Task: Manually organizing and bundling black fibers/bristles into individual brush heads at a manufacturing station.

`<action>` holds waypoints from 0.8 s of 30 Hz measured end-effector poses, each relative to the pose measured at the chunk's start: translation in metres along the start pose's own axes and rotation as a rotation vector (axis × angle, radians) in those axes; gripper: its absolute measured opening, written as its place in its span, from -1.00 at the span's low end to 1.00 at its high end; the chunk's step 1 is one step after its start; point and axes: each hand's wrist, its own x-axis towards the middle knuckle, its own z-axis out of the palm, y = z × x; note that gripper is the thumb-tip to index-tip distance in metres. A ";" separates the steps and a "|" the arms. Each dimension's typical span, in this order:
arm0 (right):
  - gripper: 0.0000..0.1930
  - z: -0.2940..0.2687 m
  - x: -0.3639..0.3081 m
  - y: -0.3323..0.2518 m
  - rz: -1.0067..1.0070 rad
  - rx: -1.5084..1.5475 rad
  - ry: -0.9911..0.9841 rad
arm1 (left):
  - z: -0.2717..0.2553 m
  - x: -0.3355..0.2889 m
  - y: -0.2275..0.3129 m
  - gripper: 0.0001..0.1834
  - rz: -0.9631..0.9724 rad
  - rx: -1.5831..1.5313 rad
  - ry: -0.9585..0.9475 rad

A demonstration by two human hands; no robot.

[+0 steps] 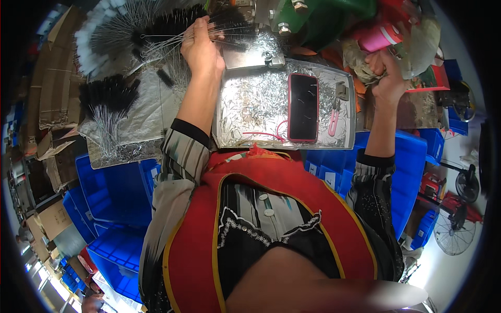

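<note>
My left hand (202,49) is closed around a bunch of black-bristled wire brushes (235,27), their looped wire ends pointing left. It is raised over the left side of a metal plate (250,56). At the right, my right hand (387,77) has its fingers curled in beside a crumpled clear plastic bag (355,62), just below a pink spool (380,37). Whatever those fingers hold, if anything, is hidden. Between my arms lies a shallow tray (351,112) scattered with short wire clippings. In it are a phone (303,107) in a pink case and a pink cutter (333,122).
More black brushes (107,96) lie at the left, with white-bristled ones (90,52) farther back. A green machine (318,18) with bolts stands at the far side. Blue bins (112,190) flank me below the bench, and a fan (454,229) stands at the right.
</note>
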 end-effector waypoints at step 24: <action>-0.84 -0.008 0.034 -0.052 0.387 -0.032 -0.027 | 0.000 0.000 0.000 -0.80 0.009 -0.051 0.024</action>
